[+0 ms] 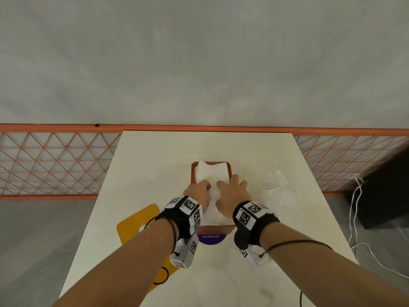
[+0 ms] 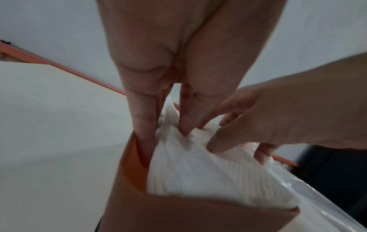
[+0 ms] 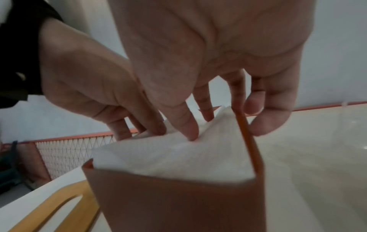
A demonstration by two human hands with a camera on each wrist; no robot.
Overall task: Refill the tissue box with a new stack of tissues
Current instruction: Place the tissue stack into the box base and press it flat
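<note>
A brown, open-topped tissue box [image 1: 215, 229] stands mid-table with a white tissue stack [image 1: 212, 173] inside it. My left hand [image 1: 199, 190] and right hand [image 1: 230, 191] both press straight fingers down on the near half of the stack. In the left wrist view, one left finger [image 2: 146, 138] slides between the box wall [image 2: 135, 164] and the tissues [image 2: 198, 172]. In the right wrist view, right fingers [image 3: 188, 125] dent the tissues [image 3: 168, 160], and the little finger [image 3: 268, 119] lies outside the box wall [image 3: 250, 149]. The stack bulges above the rim.
A yellow lid [image 1: 135, 222] with a slot lies on the table left of the box, under my left forearm. Crumpled clear plastic wrap [image 1: 276, 191] lies to the right. A purple sticker [image 1: 211, 238] sits before the box. An orange mesh fence [image 1: 55, 162] runs behind; white cables [image 1: 354, 218] hang at right.
</note>
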